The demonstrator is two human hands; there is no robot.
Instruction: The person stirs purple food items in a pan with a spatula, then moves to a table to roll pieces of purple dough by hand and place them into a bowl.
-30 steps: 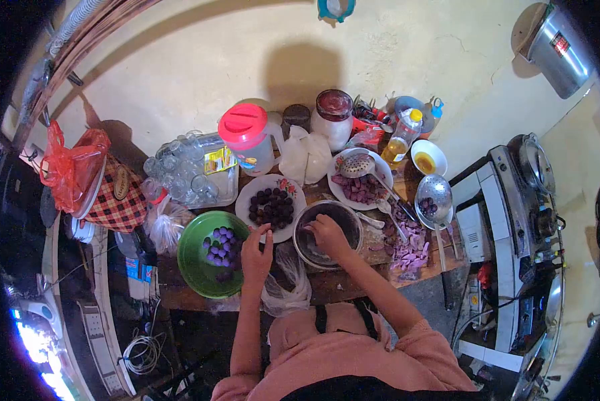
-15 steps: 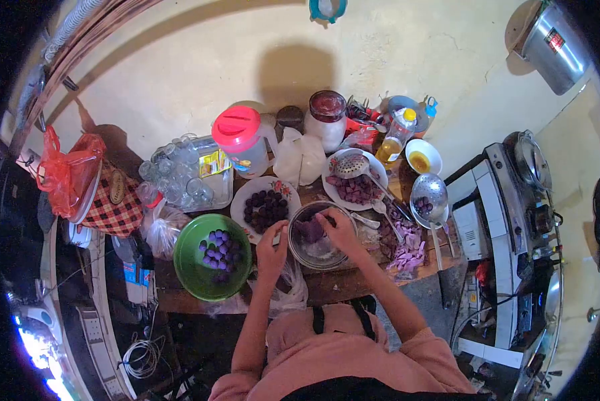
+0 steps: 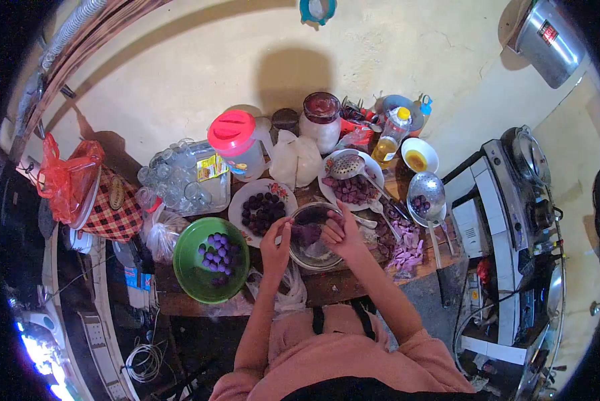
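A bowl [image 3: 311, 265] with a purple mass of dough [image 3: 307, 234] and pale powder inside stands in front of me. At its right side, my right hand [image 3: 344, 238] has curled fingers; a bit of purple dough seems pinched in them, partly hidden. My left hand [image 3: 274, 245] is at the bowl's left rim, fingers pressed together; what they hold, if anything, is too small to tell. Left of that hand lies a green basin [image 3: 188, 277] with several purple balls [image 3: 218, 254]. Behind it is a floral plate [image 3: 287, 194] of darker balls [image 3: 265, 210].
A plate of purple chunks [image 3: 353, 192] bears a slotted ladle [image 3: 347, 166]. Loose purple pieces [image 3: 408, 250] lie to the right, beside a strainer [image 3: 427, 189]. Behind stand a pink-lidded pitcher [image 3: 236, 144], a jar [image 3: 321, 130] and an oil bottle [image 3: 388, 144]. A stove [image 3: 507, 180] is at right.
My right hand has lifted out of the dough to the bowl's right side, its fingers curling. My left hand has stayed near the left rim. The view has shifted slightly.
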